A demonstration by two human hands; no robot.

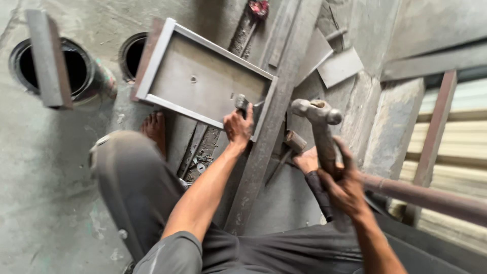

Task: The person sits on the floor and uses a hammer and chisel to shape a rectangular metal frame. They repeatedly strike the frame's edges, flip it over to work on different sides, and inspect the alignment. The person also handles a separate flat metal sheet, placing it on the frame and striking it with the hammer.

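Observation:
My left hand (238,124) grips a small dark metal tool (243,103) pressed at the near corner of a shallow rectangular metal tray (203,76) with raised light-coloured edges. My right hand (342,185) is closed around the handle of a ball-peen hammer (317,112), whose steel head is raised above a long flat steel bar (269,132). A second hammer (294,142) with a rusty head lies on the floor between my hands. My bent knee in dark trousers (132,177) and a bare foot (154,129) sit left of the tray.
Two round holes (48,68) open in the concrete floor at upper left, a metal bar (48,58) lying across one. Loose metal plates (340,66) and strips lie at the top. A rusty pipe (431,195) runs right, beside corrugated sheeting (451,147).

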